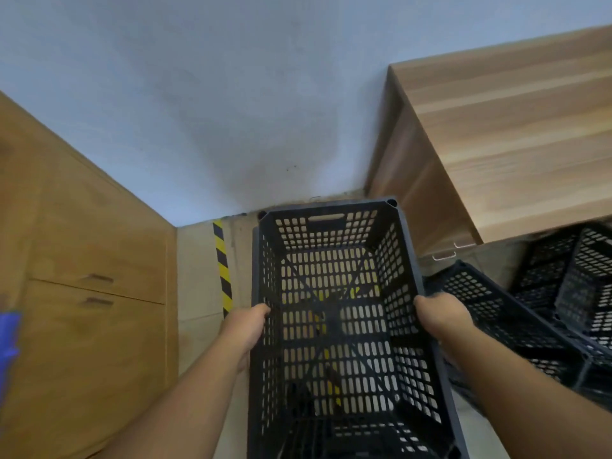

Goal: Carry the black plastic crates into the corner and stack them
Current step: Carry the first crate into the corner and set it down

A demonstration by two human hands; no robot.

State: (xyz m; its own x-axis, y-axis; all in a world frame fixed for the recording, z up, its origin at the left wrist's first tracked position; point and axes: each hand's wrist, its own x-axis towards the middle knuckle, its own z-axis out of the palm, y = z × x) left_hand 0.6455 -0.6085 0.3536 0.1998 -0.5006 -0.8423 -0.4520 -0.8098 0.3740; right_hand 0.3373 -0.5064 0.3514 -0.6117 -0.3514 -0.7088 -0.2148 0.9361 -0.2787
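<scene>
Both hands are on the crate (344, 313) right now, one on each long side. The left hand (246, 329) wraps the left rim, fingers (265, 309) curled over the edge and closed on it. The right hand (442, 314) does the same on the right rim, fingers hooked over the top and gripping the plastic. The crate is black, perforated all over, open side up, with a handle slot in its far wall. It hangs tilted, far end pointing at the corner where the pale wall (215, 111) meets the floor (198, 260). Through the mesh bottom the floor shows, along with bits of yellow.

To the left of the crate, a yellow-and-black tape strip (222, 266) runs along the floor toward the wall. Further left stands a wooden cabinet (99, 260) with two recessed handles. At the far left edge, something blue (8, 342) pokes in, too blurred to identify.

On the right, a wooden unit (496, 144) with a striped grain rises beside the corner. Below it, more crates (530, 319) lie on the floor, black and perforated like the first, tilted and overlapping one another. The nearest of them sits just beside the right hand; whether it touches the held crate I cannot tell.
</scene>
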